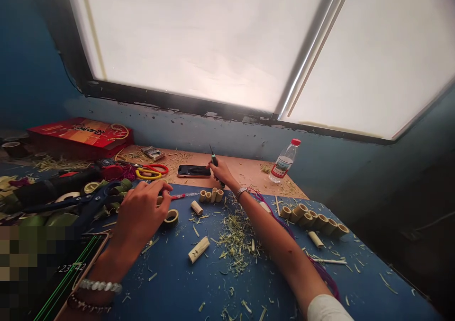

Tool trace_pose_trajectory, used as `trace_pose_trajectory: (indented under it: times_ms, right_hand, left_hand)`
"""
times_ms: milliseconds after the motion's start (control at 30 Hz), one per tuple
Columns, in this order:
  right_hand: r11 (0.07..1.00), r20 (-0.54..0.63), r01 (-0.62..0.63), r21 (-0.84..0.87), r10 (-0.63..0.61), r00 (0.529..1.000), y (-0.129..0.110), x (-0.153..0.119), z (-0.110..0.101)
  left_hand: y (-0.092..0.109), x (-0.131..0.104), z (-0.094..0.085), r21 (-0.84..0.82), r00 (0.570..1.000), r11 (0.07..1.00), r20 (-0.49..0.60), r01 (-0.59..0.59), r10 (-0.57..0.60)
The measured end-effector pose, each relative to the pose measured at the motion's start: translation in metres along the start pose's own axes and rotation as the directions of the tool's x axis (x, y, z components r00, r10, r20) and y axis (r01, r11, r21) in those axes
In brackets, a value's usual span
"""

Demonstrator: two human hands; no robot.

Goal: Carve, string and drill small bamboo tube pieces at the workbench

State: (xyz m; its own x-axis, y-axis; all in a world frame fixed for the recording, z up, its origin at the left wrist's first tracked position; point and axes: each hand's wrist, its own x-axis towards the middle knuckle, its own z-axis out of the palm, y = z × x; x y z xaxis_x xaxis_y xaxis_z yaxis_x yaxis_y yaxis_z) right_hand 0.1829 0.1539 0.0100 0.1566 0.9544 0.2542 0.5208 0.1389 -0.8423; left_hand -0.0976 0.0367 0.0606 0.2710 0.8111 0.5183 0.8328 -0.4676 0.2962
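My right hand (pixel 222 172) is closed around a knife (pixel 213 158) with a dark and green handle, its thin blade pointing up, beside a black phone (pixel 194 171). My left hand (pixel 144 209) is curled on the left of the blue mat, thumb and fingers drawn together. What it grips is mostly hidden; a bit of bamboo shows by the fingers. Close to its fingertips lie a red and clear pen-like tool (pixel 184 195) and a bamboo ring (pixel 171 218). Short bamboo tubes (pixel 213 195) stand between the hands. A marked bamboo piece (pixel 198 250) lies nearer me.
Bamboo shavings (pixel 238 240) litter the mat (pixel 170 283). Several bamboo tubes (pixel 322 222) and purple cord (pixel 325 276) are at the right. A water bottle (pixel 281 167) stands behind. Scissors (pixel 151 171), large blue-handled cutters (pixel 88 202) and a red box (pixel 80 136) occupy the left.
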Motion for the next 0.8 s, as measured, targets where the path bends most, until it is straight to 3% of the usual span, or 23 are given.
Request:
trace_pose_trajectory:
  times_ms: [167, 800]
  right_hand:
    - [0.997, -0.087, 0.069, -0.019, -0.071, 0.994, 0.006, 0.001, 0.003]
    - [0.996, -0.152, 0.075, -0.049, -0.081, 0.985, 0.014, 0.004, 0.010]
  left_hand:
    - [0.001, -0.001, -0.003, -0.017, 1.000, 1.000, -0.003, 0.000, 0.000]
    - [0.002, -0.002, 0.001, -0.064, 0.999, 0.998, 0.049, 0.000, 0.003]
